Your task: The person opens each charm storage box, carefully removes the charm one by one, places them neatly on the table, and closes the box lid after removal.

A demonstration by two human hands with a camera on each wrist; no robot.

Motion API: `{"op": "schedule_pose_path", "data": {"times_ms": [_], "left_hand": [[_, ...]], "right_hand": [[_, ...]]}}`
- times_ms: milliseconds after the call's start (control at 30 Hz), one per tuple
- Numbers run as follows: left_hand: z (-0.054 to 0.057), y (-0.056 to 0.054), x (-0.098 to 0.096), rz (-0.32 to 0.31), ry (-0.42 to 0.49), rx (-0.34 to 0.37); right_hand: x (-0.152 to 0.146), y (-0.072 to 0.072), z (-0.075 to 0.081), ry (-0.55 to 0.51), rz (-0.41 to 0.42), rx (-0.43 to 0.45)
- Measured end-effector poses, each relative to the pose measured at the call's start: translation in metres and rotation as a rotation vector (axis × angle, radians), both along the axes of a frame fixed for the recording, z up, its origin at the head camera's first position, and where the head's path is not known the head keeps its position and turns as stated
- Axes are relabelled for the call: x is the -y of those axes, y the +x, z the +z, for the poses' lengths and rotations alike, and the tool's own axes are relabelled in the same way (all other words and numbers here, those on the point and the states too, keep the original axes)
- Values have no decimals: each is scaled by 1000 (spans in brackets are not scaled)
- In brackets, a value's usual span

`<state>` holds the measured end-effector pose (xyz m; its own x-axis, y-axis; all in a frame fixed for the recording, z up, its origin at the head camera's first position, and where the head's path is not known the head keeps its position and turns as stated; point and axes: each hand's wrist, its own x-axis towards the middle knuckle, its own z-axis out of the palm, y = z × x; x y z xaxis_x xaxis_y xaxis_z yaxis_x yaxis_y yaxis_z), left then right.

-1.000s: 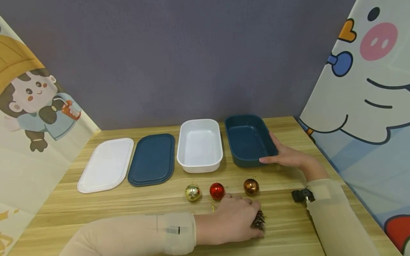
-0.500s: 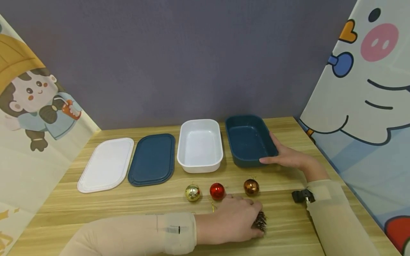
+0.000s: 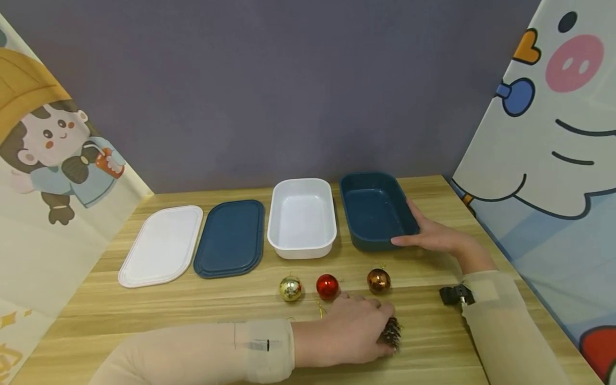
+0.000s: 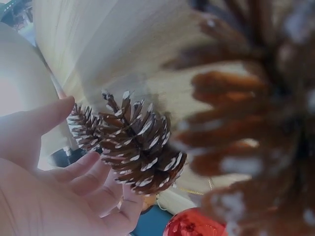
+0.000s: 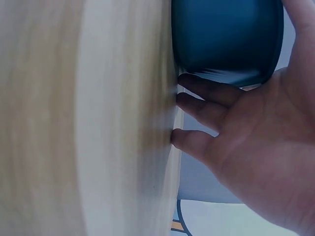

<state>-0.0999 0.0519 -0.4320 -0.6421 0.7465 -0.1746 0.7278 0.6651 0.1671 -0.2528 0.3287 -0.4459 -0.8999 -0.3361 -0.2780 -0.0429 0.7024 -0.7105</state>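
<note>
My left hand (image 3: pixel 353 331) reaches across the front of the table, its fingers and thumb around a brown pine cone (image 3: pixel 391 334) with white-tipped scales. In the left wrist view, that cone sits between thumb and fingertips. A larger pine cone (image 4: pixel 140 152) lies by the fingers, and a blurred pine cone (image 4: pixel 261 113) is close to the camera. My right hand (image 3: pixel 433 235) rests against the near right corner of a dark blue container (image 3: pixel 372 243), thumb at the front rim. In the right wrist view its fingers are extended along the wall, fingertips at the tabletop.
A white container (image 3: pixel 300 252) stands left of the blue one. Further left lie a dark blue lid (image 3: pixel 230 238) and a white lid (image 3: pixel 161 246). Gold (image 3: pixel 291 289), red (image 3: pixel 328 287) and bronze (image 3: pixel 378 280) ball ornaments sit before the containers. Walls enclose the back and sides.
My left hand and the pine cone at its fingertips have shifted very slightly to the right. The right hand stays at the blue container, and the head view has turned a little.
</note>
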Motion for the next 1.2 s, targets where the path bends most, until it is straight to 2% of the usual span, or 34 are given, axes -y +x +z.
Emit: {"op": "schedule_pose_path", "data": {"times_ms": [167, 367, 500, 600, 700, 833, 1033, 1200], "left_hand": [[6, 0, 2, 11, -7, -3], [17, -2, 7, 30, -27, -63], [28, -7, 13, 58, -16, -81], [40, -11, 19, 90, 11, -84], [54, -19, 27, 133, 58, -69], [77, -36, 43, 206, 149, -51], [105, -69, 83, 364, 221, -64], [126, -87, 133, 495, 247, -100]], "right_hand": [[0, 1, 1, 6, 1, -3], [-3, 0, 1, 9, 16, -13], [-6, 0, 4, 8, 18, -36], [-8, 0, 11, 20, 12, -82], [-10, 1, 28, 42, -8, -139], [-3, 2, 62, 83, -7, -196], [41, -7, 117, 127, 118, -256], [97, -11, 149, 178, 235, -275]]}}
